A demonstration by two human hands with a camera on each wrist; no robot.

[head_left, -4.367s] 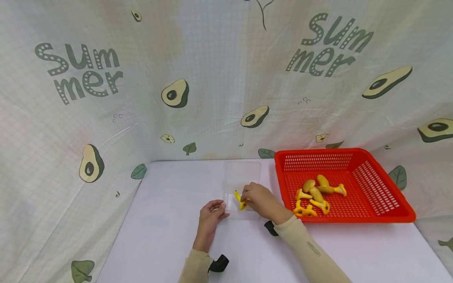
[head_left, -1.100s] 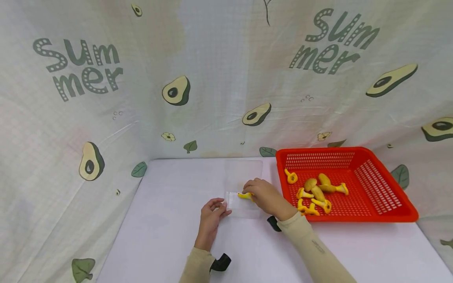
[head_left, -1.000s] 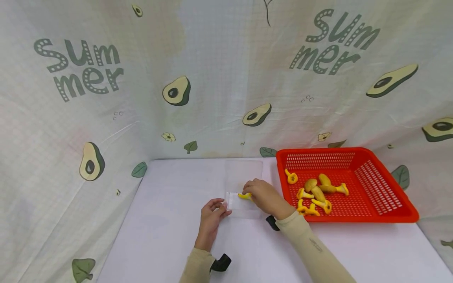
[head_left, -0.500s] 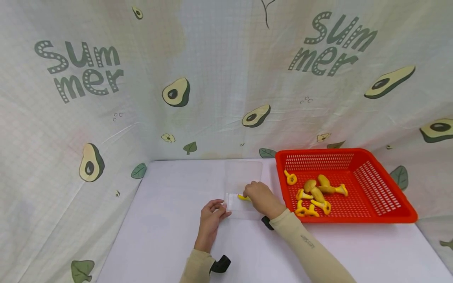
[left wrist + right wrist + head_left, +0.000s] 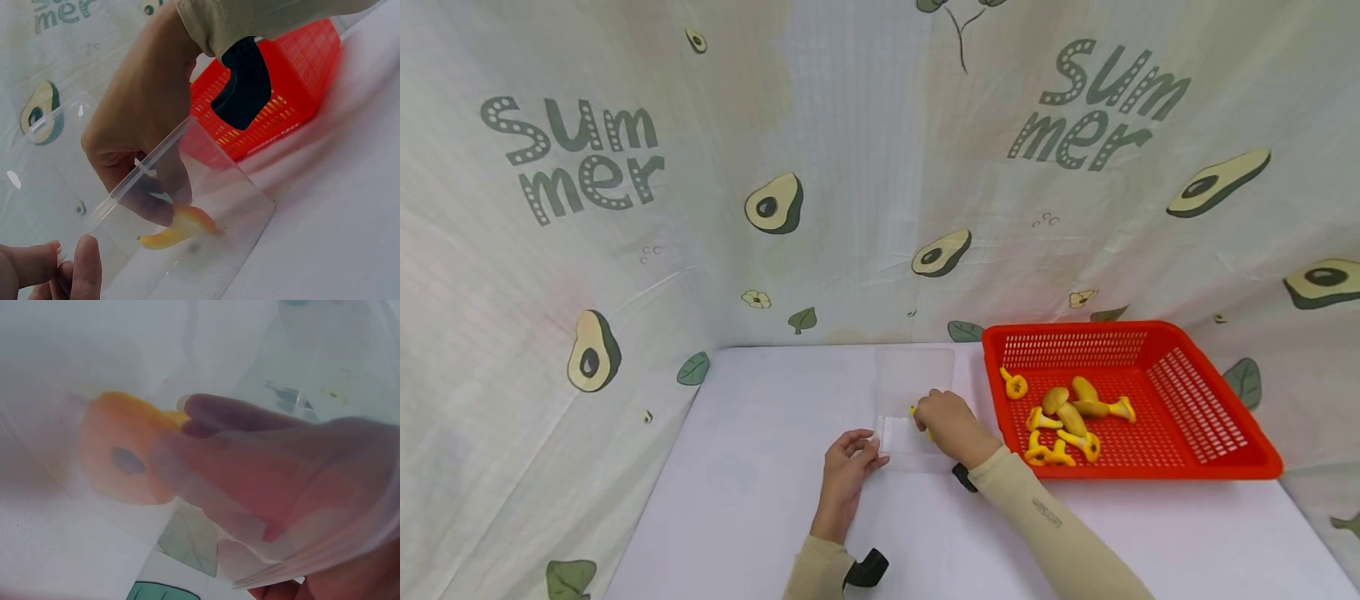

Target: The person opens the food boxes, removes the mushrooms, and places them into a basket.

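Observation:
A clear plastic box (image 5: 897,435) lies on the white table, its lid (image 5: 916,368) folded back flat. My left hand (image 5: 844,471) pinches the box's left edge between thumb and fingers. Inside the box, the fingers of my right hand (image 5: 953,427) pinch a small yellow mushroom (image 5: 176,230). From the head, those fingers hide most of it. Through the transparent wall, the left wrist view shows its curved shape low in the box. Close up in the right wrist view, the mushroom's round cap (image 5: 128,456) has a dark spot.
To the right stands a red perforated basket (image 5: 1127,472). Several yellow and brownish mushrooms (image 5: 1070,417) lie in its left half, one yellow mushroom (image 5: 1016,387) apart near the back left corner. A printed cloth (image 5: 850,167) hangs behind the table.
Since the oldest frame, a yellow mushroom has appeared at the basket's back left. Over the last second, the mushroom in my right hand has turned and is more hidden. My left hand stays put.

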